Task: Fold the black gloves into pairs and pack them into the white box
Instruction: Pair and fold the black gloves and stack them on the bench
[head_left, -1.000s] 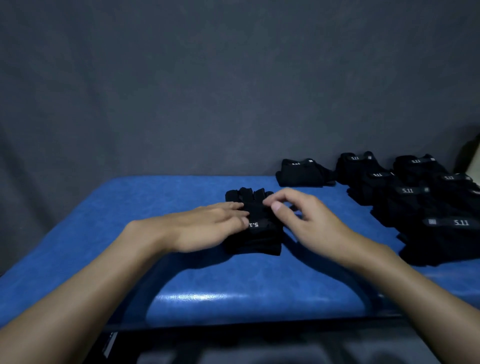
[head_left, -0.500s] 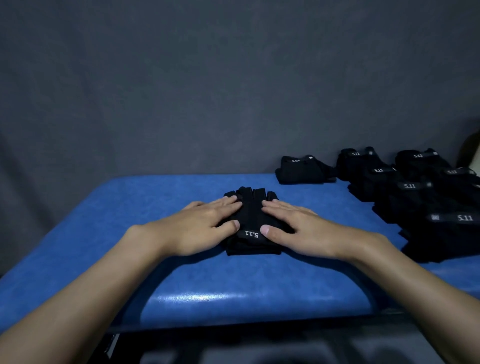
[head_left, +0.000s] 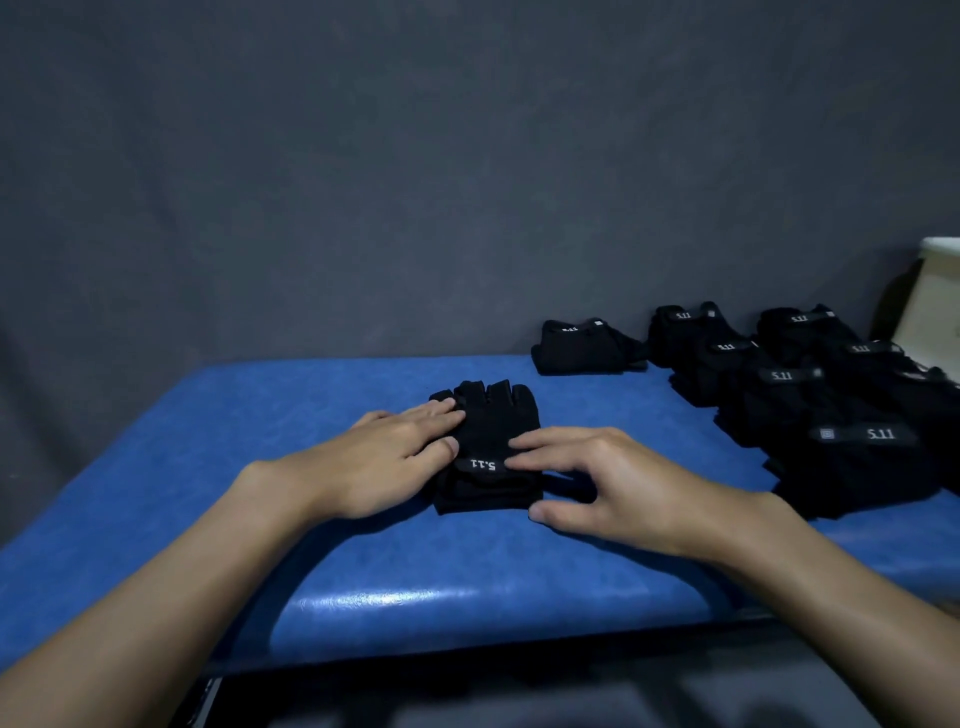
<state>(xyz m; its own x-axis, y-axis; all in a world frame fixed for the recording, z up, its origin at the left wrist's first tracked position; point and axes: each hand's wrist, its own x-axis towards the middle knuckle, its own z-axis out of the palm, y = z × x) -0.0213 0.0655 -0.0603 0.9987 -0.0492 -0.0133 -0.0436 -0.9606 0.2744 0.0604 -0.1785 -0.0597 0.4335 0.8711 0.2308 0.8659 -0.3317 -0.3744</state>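
Head view, one moment. Item: black fingerless fabric glove (head_left: 488, 447) with white "5.11" cuff lettering, lying flat at the middle of the blue padded vinyl surface (head_left: 234, 441), finger stubs pointing away from the person; layers showed at the cuff, their number unclear. Left grip (head_left: 384, 457): a bare hand, open and flat, fingers straight, their tips resting on the glove's left edge. Right grip (head_left: 608, 483): a bare hand, unclenched, fingers loosely arched with tips touching the glove beside the lettering, thumb on the surface just beside the near right corner of the cuff; nothing was held. Further stock: one folded black glove bundle (head_left: 576, 353) at the far edge, apart from a dense heap of black gloves (head_left: 831, 415) on the right. White box (head_left: 935, 306): partly in view at the right edge, behind the heap. Backdrop: dark grey cloth (head_left: 415, 156).
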